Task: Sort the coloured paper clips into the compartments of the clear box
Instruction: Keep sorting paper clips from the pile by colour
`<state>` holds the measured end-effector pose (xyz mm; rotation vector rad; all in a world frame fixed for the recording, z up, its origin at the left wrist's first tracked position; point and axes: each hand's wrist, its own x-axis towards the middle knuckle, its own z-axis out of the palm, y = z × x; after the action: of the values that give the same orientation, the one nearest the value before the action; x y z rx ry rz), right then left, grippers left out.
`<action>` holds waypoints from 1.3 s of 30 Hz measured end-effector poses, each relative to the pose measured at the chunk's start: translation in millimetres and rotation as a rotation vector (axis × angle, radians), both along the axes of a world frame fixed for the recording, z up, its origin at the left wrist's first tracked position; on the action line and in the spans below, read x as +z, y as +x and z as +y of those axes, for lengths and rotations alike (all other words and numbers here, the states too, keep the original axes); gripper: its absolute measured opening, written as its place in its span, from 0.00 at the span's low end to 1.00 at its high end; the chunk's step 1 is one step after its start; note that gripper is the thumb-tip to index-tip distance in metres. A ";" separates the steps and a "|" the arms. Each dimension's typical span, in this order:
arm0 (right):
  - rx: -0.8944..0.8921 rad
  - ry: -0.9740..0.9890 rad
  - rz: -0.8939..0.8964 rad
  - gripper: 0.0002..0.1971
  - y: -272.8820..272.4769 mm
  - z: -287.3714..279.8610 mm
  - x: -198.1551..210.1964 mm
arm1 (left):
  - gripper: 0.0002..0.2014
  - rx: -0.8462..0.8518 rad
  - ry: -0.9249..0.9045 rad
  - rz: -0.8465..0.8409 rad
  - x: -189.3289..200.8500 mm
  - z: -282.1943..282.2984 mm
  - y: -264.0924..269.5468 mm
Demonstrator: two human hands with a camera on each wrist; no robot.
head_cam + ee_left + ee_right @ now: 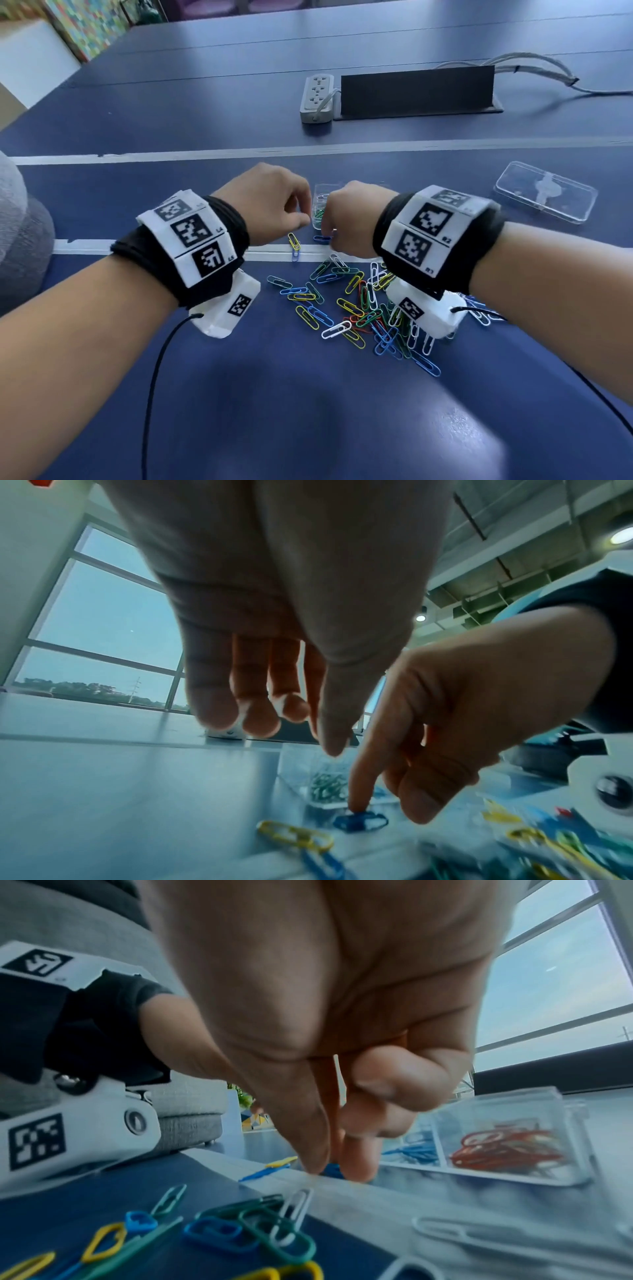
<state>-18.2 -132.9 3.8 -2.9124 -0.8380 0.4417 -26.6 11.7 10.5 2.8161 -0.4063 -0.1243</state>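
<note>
The clear box (320, 193) stands just beyond both hands; its compartments hold green clips (327, 784), blue clips (416, 1150) and red clips (503, 1148). My right hand (330, 236) reaches down in front of the box, thumb and index finger pinching a blue paper clip (359, 822) that lies on the table. My left hand (303, 221) hovers beside it over the box's left edge, fingers (260, 718) hanging loosely with nothing in them. A yellow clip (294, 241) lies below the left hand, with a blue clip beside it. The mixed pile of clips (359, 305) lies near me between the wrists.
The box's clear lid (546, 192) lies to the right. A power strip (317, 99) and a black panel (416, 90) with cables sit farther back. White tape lines (85, 246) cross the blue table (239, 394). A grey cushion is at the left edge.
</note>
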 end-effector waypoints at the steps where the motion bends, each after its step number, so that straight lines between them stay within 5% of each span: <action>1: 0.010 -0.017 -0.003 0.12 -0.5 2.7 -0.5 | 0.02 -0.011 0.034 0.036 -0.6 2.8 -2.5; 9: 0.055 -0.054 -0.011 0.10 -4.4 13.9 1.5 | 0.13 -0.137 0.213 0.185 -12.8 6.1 -8.8; 19: 0.236 0.016 0.005 0.12 -25.9 -4.2 10.6 | 0.02 -0.159 0.283 0.160 -15.4 8.6 -7.7; 29: 0.212 -0.064 -0.021 0.10 -33.8 -3.7 0.0 | 0.04 -0.141 0.024 0.160 -3.8 13.0 -29.6; 34: 0.206 -0.077 -0.021 0.06 -35.9 -1.8 1.6 | 0.09 -0.128 0.062 0.252 -2.0 10.4 -39.3; 39: 0.216 -0.153 -0.011 0.15 -36.4 1.7 -1.3 | 0.09 -0.128 0.129 0.298 -7.4 6.8 -42.7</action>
<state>-54.6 -131.2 2.5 -2.9750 -1.1764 0.5279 -69.3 18.5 3.1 2.8305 -0.5234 -0.6083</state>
